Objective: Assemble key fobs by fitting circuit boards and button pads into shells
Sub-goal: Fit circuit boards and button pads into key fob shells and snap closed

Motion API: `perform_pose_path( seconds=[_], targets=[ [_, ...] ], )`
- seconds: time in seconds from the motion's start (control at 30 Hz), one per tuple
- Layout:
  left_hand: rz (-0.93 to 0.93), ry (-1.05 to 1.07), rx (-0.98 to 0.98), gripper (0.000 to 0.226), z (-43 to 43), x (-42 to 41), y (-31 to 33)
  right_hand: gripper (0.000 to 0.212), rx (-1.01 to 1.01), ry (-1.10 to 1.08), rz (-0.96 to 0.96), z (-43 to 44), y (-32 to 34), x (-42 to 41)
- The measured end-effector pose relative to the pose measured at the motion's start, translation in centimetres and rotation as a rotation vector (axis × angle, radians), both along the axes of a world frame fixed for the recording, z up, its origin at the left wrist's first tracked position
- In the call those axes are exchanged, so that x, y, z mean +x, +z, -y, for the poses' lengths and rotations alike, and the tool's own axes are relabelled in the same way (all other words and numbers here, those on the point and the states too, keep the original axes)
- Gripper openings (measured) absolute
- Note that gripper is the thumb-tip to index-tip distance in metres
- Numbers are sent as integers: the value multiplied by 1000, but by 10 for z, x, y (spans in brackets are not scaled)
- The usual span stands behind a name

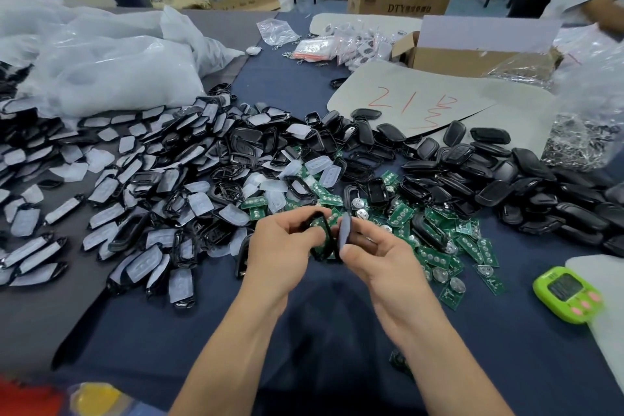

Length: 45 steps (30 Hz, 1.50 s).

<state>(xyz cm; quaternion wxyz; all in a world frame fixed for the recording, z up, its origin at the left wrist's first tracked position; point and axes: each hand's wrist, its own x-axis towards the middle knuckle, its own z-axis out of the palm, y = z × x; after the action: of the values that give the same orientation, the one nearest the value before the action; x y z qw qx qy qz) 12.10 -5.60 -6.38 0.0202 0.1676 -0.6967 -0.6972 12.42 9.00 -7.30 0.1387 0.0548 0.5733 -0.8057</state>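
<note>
Left fingers (299, 217) curled round open black plastic shell frame (323, 230). Right fingers (368, 233) pinching pale rubber button pad (345, 230) just beside it, above near counter (489, 331) edge. Pad not yet seated. Pad-fitted shells (148, 263) heaped left; green circuit boards (435, 255) and black back shells (526, 176) unused right. Much left, I judge.

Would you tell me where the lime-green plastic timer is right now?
Head view: the lime-green plastic timer lies near right on the navy cloth, partly on a pale grey sheet, right of the green circuit boards.

Black shells (526, 192), green circuit boards (435, 255), translucent white button pads (199, 201), navy tablecloth (506, 331), lime-green timer (569, 294)
</note>
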Motion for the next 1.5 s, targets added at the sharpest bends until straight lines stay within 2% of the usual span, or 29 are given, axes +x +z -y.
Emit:
perform_pose_path(
  seconds=[0.07, 0.2, 0.33, 0.5, 0.7, 0.9, 1.03, 1.13, 1.2, 1.37, 1.5],
  targets=[
    [3, 47, -74, 43, 0, 1, -1, 49, 157, 5, -75, 4, 0, 2],
    [-17, 73, -182, 39, -3, 2, 1, 52, 324, -7, -124, 9, 2, 4],
    [-11, -31, -74, 47, -4, 6, 2, 49, 509, 10, -174, 7, 5, 6],
    [-7, -256, 125, 51, 7, 10, 3, 49, 639, 15, -232, -2, 10, 7],
    [2, -319, 61, 53, 12, 14, 3, 49, 654, 49, -257, -7, 11, 6],
    [21, -334, -240, 44, 17, 15, 11, 54, 618, 184, -249, -14, 11, 12],
    [60, -335, -413, 47, 14, 16, 15, 65, 568, 188, -281, -15, 11, 16],
    [98, -326, -549, 52, 11, 17, 17, 48, 619, 159, -253, -17, 6, 15],
    [79, -275, -513, 54, 7, 17, 14, 42, 706, 142, -251, -16, 6, 15],
    [56, -297, -337, 42, -2, 10, 11, 52, 933, 50, -366, -11, 10, 17],
    [40, -317, -65, 44, -8, 6, 9, 58, 1053, 21, -480, -9, 5, 18]
  ],
)
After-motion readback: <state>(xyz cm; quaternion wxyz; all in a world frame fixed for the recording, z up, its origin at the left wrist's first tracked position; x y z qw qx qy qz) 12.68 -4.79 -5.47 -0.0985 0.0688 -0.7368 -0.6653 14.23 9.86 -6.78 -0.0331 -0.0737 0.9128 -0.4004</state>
